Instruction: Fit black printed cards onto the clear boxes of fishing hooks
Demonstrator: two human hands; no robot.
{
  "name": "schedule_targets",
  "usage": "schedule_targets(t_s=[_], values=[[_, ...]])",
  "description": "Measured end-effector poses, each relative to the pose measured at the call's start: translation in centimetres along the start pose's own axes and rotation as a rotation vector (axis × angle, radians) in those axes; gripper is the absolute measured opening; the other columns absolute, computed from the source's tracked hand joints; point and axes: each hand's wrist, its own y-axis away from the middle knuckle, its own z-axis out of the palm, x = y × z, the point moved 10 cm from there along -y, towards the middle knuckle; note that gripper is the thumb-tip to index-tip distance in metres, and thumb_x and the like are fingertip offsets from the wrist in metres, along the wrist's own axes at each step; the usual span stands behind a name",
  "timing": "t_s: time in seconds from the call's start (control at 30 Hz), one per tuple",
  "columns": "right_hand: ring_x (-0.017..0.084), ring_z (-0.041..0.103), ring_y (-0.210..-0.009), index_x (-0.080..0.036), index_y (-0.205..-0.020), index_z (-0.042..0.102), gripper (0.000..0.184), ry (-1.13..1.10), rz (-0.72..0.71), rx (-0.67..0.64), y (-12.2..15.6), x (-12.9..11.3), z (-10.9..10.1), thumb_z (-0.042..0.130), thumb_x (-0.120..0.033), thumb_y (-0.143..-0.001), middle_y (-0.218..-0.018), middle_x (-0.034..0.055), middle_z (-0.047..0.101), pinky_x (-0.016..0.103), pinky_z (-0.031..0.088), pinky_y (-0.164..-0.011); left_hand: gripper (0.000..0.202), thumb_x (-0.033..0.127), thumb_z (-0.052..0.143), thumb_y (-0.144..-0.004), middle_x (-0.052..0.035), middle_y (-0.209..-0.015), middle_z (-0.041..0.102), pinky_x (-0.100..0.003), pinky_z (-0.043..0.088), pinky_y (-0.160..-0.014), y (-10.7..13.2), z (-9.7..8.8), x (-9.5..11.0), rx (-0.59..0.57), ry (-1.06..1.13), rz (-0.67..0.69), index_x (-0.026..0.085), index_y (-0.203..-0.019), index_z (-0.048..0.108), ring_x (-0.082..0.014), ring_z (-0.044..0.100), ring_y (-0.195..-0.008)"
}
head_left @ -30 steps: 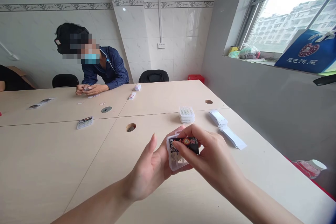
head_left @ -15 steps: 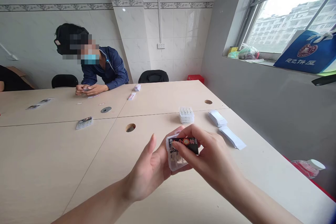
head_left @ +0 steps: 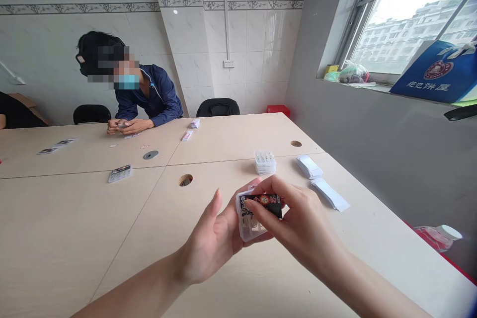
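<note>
Above the table, my left hand (head_left: pixel 219 236) supports a small clear plastic box (head_left: pixel 250 232) from beneath, its thumb sticking up apart from the box. Small metal pieces show inside the box. My right hand (head_left: pixel 292 208) pinches a black printed card (head_left: pixel 266 200) between thumb and fingers over the box's upper part. I cannot tell whether the card lies inside the box or on top of it. Beyond my hands stands a stack of similar clear boxes (head_left: pixel 265 162). Two piles of white paper slips, a far pile (head_left: pixel 309 167) and a nearer pile (head_left: pixel 330 195), lie to the right.
Another clear box with a dark card (head_left: pixel 120 173) lies on the left of the table (head_left: pixel 112 223). Across it leans a co-worker (head_left: pixel 156 94) handling something small. Cable holes (head_left: pixel 185 180) pierce the tabletop. A white-capped jar (head_left: pixel 439 237) stands low at the right.
Almost nothing differs. Both hands keep their hold on the box and the card, and the view has shifted very slightly.
</note>
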Motion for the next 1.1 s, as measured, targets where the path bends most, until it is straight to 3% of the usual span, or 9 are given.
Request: schedule_targets(t_s=[0.8,1.1], values=[[0.009,0.060,-0.064,-0.026,-0.087,0.059,0.009,0.015,-0.003,0.004,0.00,0.03,0.00,0.061,-0.017,-0.086,-0.079,-0.0079,0.069,0.019,0.046,-0.052,0.068,0.064,0.012,-0.094,-0.0019,-0.160,0.026,-0.049,0.020,-0.115,0.01,-0.08,-0.01,0.005,0.004,0.002,0.030,-0.153,0.022,-0.0281,0.024,-0.145],[0.013,0.062,-0.065,-0.025,-0.088,0.059,0.008,0.021,0.007,-0.008,-0.01,-0.05,-0.01,0.059,-0.017,-0.087,-0.081,-0.0043,0.070,0.022,0.047,-0.053,0.069,0.064,0.012,-0.094,-0.0032,-0.160,0.026,-0.050,0.020,-0.115,0.00,-0.13,-0.04,0.011,0.008,0.008,0.029,-0.152,0.023,-0.0286,0.025,-0.145]])
